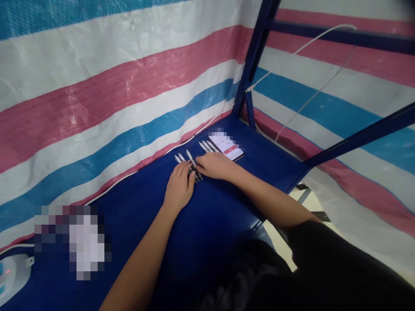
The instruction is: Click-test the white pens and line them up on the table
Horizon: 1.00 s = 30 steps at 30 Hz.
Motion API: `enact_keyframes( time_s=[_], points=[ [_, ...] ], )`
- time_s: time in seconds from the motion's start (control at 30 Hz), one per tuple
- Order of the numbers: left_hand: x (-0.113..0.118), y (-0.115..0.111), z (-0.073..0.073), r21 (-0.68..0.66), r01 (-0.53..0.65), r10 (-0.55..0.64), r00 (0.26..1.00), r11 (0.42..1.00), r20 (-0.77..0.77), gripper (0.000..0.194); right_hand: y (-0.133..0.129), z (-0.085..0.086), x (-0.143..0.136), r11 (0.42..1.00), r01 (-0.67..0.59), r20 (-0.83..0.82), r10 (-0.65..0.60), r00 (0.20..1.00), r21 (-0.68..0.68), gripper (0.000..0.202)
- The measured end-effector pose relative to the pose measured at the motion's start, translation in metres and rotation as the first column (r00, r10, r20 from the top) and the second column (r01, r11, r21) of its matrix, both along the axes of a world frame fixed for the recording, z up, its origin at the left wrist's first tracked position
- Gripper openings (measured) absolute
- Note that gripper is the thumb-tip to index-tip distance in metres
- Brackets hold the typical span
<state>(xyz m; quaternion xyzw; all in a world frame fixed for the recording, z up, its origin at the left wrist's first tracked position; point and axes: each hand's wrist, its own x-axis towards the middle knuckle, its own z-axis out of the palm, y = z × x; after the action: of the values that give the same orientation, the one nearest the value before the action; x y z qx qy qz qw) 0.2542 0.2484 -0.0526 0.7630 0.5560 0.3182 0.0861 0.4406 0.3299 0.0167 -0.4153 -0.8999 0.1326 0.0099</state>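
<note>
Several slim pens with white upper ends and dark tips lie side by side on the blue tabletop (pixel 136 216). My left hand (pixel 179 186) rests over the left-hand pens (pixel 180 157), its fingers and thumb curved around them and partly covering them. Just to its right, my right hand (pixel 212 166) pinches a white pen (pixel 189 154) that slants between the two hands. Behind my right hand is a second row of white pens (pixel 204 145), partly hidden by it. A phone (pixel 231 149) with a lit screen lies beside that row.
A striped plastic sheet (pixel 123 86) hangs along the table's back. Blue metal frame bars (pixel 251 65) rise at the far corner, with a white cable (pixel 311 39) strung across. A white device (pixel 14 276) and a blurred-out pale object (pixel 87 242) sit at the left.
</note>
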Motion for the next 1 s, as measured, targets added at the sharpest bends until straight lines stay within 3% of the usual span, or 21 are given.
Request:
enact_keyframes(
  time_s=[0.13, 0.33, 0.57, 0.73, 0.83, 0.9, 1.0],
  points=[
    [-0.001, -0.001, 0.001, -0.005, -0.047, 0.047, 0.997, 0.999, 0.063, 0.035, -0.01, 0.005, -0.003, 0.997, -0.035, 0.083, 0.04, 0.996, -0.063, 0.038],
    [0.0, 0.0, 0.001, 0.042, -0.064, 0.061, 0.996, 0.997, 0.066, 0.027, -0.012, 0.003, -0.006, 0.996, 0.048, 0.12, -0.04, 0.992, -0.071, 0.037],
    [0.0, -0.001, 0.001, 0.05, -0.083, 0.079, 0.994, 0.995, 0.076, 0.024, -0.016, -0.004, -0.018, 0.985, 0.112, 0.083, -0.102, 0.991, -0.13, 0.036],
    [-0.001, 0.0, 0.004, 0.083, -0.081, 0.065, 0.981, 0.993, 0.182, 0.026, -0.003, 0.003, -0.002, 0.99, 0.131, -0.037, -0.133, 0.99, -0.055, 0.028],
    [-0.004, 0.003, 0.004, 0.045, -0.138, 0.108, 0.906, 0.989, 0.409, 0.036, 0.007, 0.003, 0.011, 0.996, -0.045, -0.293, 0.02, 0.956, -0.076, 0.015],
    [-0.008, 0.006, 0.004, -0.001, -0.174, 0.141, 0.791, 0.985, 0.595, 0.043, 0.012, 0.0, 0.014, 0.973, -0.182, -0.458, 0.099, 0.884, -0.141, 0.014],
    [-0.015, 0.009, 0.004, -0.067, -0.158, 0.15, 0.605, 0.985, 0.782, 0.041, 0.018, -0.007, 0.013, 0.924, -0.302, -0.588, 0.113, 0.801, -0.235, 0.017]
  ],
)
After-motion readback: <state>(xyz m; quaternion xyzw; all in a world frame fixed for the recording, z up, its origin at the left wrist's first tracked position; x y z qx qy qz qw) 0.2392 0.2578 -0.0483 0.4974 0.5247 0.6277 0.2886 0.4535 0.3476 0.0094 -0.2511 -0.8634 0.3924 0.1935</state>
